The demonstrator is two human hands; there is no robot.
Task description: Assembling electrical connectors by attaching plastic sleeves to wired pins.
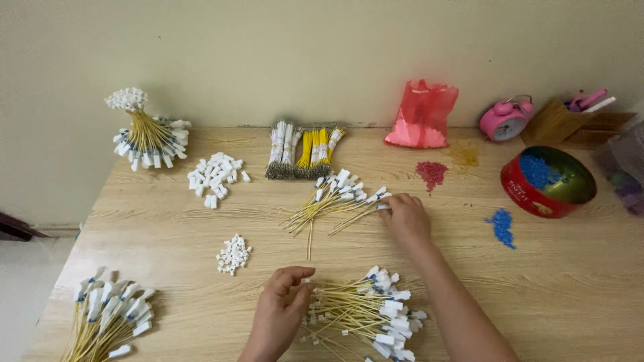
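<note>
Two hands are at work over a wooden surface. The right hand reaches toward 12 o'clock, fingers curled down onto the connector end of a loose fan of yellow cables at centre; its fingertips touch the white-tipped ends, though whether one cable is actually pinched cannot be told from this angle. The left hand sits at 6 o'clock, thumb and fingers partly curled with a narrow gap between them, its fingertips at the bare ends of a second bundle of yellow cables lying just beside it toward 3 o'clock. It appears to grip nothing firmly.

At 9 o'clock of the left hand lies a small heap of white caps; a larger heap of white connectors lies toward 11 o'clock. A tied upright bundle stands at the far left, another cable bundle at 8 o'clock. Banded cable packs lie at 12 o'clock by the wall. Toward 2 o'clock: red bag, pink alarm clock, red tin holding blue beads, with a blue bead pile and red bead pile on the surface.
</note>
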